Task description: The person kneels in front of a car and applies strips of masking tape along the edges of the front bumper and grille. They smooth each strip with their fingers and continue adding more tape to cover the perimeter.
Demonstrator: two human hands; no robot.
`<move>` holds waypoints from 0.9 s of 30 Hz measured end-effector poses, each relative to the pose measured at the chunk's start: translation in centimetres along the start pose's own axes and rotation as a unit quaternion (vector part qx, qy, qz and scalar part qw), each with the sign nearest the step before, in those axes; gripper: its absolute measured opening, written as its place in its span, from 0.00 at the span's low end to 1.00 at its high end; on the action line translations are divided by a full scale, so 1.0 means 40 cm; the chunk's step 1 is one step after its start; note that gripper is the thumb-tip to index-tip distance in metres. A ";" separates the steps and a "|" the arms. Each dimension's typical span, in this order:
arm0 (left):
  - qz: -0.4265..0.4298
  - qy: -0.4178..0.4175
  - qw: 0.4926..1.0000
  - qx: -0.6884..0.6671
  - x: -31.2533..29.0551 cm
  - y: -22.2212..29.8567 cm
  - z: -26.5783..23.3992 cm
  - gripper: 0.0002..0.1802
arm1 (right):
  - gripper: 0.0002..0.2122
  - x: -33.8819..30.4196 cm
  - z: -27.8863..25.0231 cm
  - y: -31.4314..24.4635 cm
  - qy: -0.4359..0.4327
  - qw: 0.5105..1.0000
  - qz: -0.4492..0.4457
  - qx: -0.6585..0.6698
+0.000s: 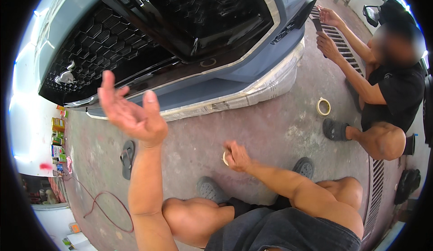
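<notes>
Using the bumper as reference. Left hand is up in front of it, left of centre, palm up, fingers spread, nothing in them; can't tell the gap. Right hand is well back from the bumper, fingers curled round a tape roll, probably to leave the left free. Spare roll lies off the bumper's right end, likely parked within reach. Paper skirt lines the bumper's lower edge, presumably as shielding. Held roll: cream ring, mostly hidden. Bumper: smooth grey-blue, cream edging tape bordering its black grille.
</notes>
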State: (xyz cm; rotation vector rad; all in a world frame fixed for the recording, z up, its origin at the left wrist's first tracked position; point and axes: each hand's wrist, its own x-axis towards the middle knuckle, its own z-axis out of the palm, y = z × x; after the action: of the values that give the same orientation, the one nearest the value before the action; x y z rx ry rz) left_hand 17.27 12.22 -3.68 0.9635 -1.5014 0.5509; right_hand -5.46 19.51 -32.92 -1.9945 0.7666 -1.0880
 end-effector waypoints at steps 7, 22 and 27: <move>0.121 0.109 0.978 0.127 0.219 0.053 0.150 0.27 | 0.18 0.504 -0.319 -0.194 0.284 0.916 -0.280 0.050; -0.012 -0.104 0.959 0.264 0.175 0.173 0.365 0.34 | 0.14 0.731 -0.629 -0.369 0.268 0.890 -0.320 -0.180; 0.000 -0.097 0.958 0.270 0.182 0.167 0.360 0.34 | 0.14 0.754 -0.621 -0.371 0.283 0.890 -0.310 -0.177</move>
State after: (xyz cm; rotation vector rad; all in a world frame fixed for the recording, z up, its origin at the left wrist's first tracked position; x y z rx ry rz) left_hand 3.94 2.49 2.03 1.4729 -1.5550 0.9161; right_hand -10.80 -3.14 1.83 -2.3280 0.6477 -2.0979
